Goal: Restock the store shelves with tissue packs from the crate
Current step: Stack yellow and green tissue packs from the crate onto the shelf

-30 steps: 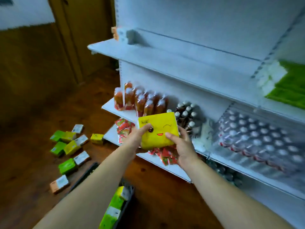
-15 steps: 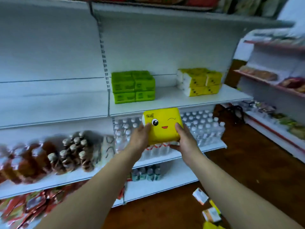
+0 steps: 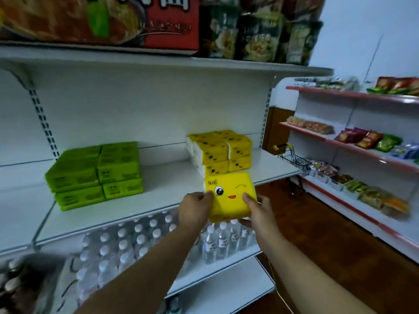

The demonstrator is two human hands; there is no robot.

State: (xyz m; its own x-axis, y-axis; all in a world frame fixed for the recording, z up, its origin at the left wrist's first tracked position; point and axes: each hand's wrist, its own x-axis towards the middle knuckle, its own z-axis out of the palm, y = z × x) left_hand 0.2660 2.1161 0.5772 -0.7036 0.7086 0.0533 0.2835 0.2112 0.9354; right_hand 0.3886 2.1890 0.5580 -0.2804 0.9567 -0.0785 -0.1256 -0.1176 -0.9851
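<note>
Raised since half a second ago, a yellow tissue pack (image 3: pixel 231 197) now sits level with the front edge of the white shelf (image 3: pixel 158 196), up from in front of the water bottles (image 3: pixel 217 241). Head view: the left hand (image 3: pixel 195 208) and right hand (image 3: pixel 260 211) clamp its two short ends, long axis running 9 to 3 o'clock. Just beyond, at 12 o'clock, stands the stack of yellow packs (image 3: pixel 220 150); green packs (image 3: pixel 95 171) lie at 10 o'clock. Both hands look equally near.

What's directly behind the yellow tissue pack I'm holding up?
The yellow tissue pack, held by both hands, covers the lower front of the yellow stack on the white shelf. Whatever sits right behind it is hidden.
</note>
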